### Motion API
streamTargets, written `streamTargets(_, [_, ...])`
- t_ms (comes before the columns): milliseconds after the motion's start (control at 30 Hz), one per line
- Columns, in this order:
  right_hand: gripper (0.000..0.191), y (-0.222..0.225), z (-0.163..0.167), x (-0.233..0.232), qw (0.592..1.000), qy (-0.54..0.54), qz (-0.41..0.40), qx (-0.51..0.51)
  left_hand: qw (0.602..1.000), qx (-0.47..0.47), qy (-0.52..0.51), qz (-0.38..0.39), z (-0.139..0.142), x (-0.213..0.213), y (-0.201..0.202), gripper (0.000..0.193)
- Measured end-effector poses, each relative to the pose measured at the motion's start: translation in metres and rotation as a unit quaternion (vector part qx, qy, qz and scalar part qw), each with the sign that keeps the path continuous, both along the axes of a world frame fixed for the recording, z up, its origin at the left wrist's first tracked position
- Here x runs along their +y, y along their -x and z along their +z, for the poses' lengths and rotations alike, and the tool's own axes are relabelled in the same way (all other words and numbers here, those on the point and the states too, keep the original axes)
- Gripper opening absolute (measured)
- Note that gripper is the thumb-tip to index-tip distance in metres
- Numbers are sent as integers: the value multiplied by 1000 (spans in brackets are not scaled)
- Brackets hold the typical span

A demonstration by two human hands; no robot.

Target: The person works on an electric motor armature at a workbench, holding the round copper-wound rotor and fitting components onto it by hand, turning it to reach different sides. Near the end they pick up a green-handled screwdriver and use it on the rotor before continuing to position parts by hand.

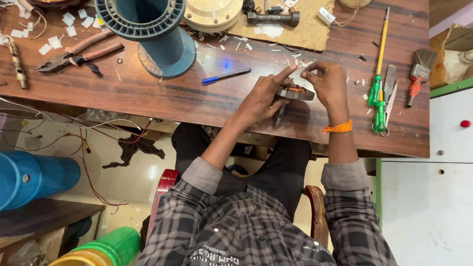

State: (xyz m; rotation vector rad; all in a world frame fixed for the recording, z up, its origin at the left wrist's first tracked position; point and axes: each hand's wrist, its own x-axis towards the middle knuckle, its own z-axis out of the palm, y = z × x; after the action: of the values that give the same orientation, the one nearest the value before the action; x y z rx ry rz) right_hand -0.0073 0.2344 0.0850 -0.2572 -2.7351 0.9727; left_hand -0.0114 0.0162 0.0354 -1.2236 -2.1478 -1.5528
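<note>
Near the desk point(148, 93) edge, the left hand point(261, 98) grips the small round motor stator point(294, 93) upright for steadiness, while the right hand point(329, 83) pinches its windings at two o'clock, screwdrivers point(378, 96) within reach.

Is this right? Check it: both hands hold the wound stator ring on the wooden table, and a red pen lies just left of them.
One thing is wrong: the pen is blue, not red, as the head view shows. Otherwise yes: left hand and right hand hold the stator ring on the wooden table.
</note>
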Motion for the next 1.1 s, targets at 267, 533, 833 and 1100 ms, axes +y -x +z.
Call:
streamTargets(267, [13,-47,26,20,987,161,29,3,982,-128,-28,-134,6,-5,20,109])
streamTargets(533, [14,-99,18,-26,999,-14,36,-26,964,-165,35,-207,16,-9,35,96])
streamTargets(833, [7,-109,-57,-53,977,-109,81,165,956,-123,140,-227,23,2,51,69])
streamTargets(1100, [8,-123,-81,-70,981,14,40,189,983,158,95,-19,7,-23,-4,77])
